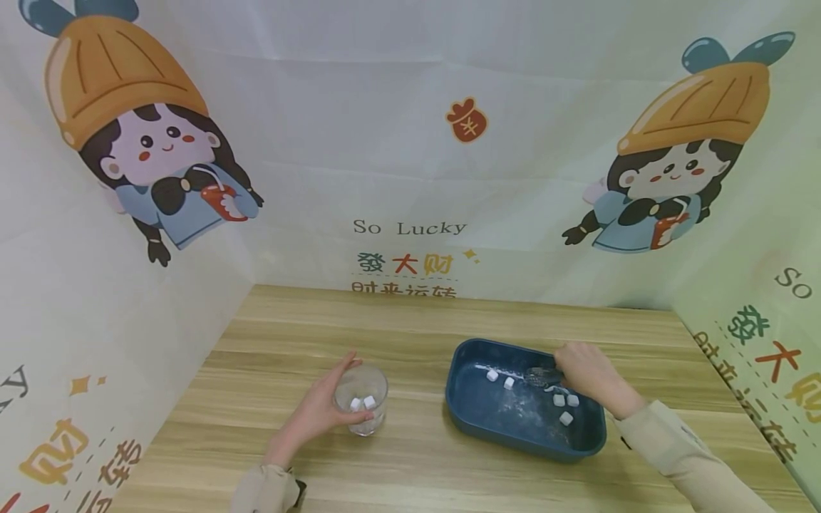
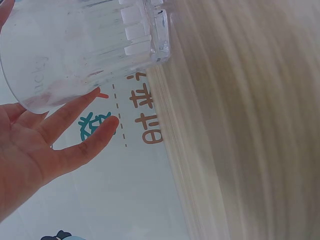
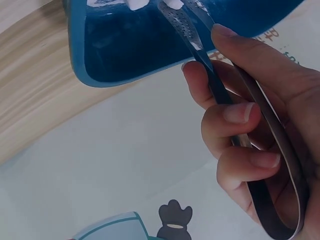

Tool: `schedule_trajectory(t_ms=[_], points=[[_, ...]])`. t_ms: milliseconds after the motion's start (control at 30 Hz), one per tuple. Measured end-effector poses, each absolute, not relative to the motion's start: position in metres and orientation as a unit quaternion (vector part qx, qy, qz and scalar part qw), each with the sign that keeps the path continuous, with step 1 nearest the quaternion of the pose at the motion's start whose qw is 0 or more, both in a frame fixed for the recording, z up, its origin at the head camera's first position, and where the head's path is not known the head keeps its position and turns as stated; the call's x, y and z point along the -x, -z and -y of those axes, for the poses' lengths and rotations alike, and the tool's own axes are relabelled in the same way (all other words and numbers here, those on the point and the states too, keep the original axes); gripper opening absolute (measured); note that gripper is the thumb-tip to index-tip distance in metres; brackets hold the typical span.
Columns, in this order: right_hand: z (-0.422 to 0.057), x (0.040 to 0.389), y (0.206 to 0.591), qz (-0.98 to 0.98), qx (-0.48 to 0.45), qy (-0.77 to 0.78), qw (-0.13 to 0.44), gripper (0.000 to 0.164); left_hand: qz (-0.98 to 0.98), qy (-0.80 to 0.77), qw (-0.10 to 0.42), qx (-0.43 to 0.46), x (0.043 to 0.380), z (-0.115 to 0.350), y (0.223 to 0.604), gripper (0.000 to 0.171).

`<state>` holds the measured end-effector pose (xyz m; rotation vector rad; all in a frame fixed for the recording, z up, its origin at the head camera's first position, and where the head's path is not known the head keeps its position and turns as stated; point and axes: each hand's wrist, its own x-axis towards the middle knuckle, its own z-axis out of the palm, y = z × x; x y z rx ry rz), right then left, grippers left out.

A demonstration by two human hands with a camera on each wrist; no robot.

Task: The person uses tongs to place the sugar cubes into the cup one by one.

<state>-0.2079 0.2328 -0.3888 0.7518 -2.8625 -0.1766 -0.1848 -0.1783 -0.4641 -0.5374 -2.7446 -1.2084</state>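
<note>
My left hand holds a clear drinking glass around its side, thumb at the front and fingers behind. Two white cubes show inside the glass, which stands on the wooden table. My right hand grips metal tongs over the right part of a dark blue tray. In the right wrist view, fingers and thumb wrap the tongs' arms, and the perforated tips reach a white cube. Several other white cubes lie in the tray.
The wooden table runs back to a printed cloth with cartoon figures and lettering. Similar cloth hangs at the left and right sides. White powder marks the tray's floor.
</note>
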Motion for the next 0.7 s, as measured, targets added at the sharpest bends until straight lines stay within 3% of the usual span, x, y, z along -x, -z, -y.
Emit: schedule_trajectory(t_ms=[367, 567, 700], points=[[-0.236, 0.197, 0.385, 0.968, -0.24, 0.023, 0.065, 0.035, 0.9, 0.401, 0.031, 0.17, 0.184, 0.177, 0.462, 0.104], [-0.236, 0.191, 0.386, 0.969, -0.24, -0.01, 0.05, 0.012, 0.898, 0.405, 0.033, 0.171, 0.183, 0.177, 0.461, 0.105], [-0.236, 0.187, 0.386, 0.972, -0.233, -0.025, 0.035, 0.015, 0.899, 0.402, 0.032, 0.171, 0.185, 0.177, 0.463, 0.105]])
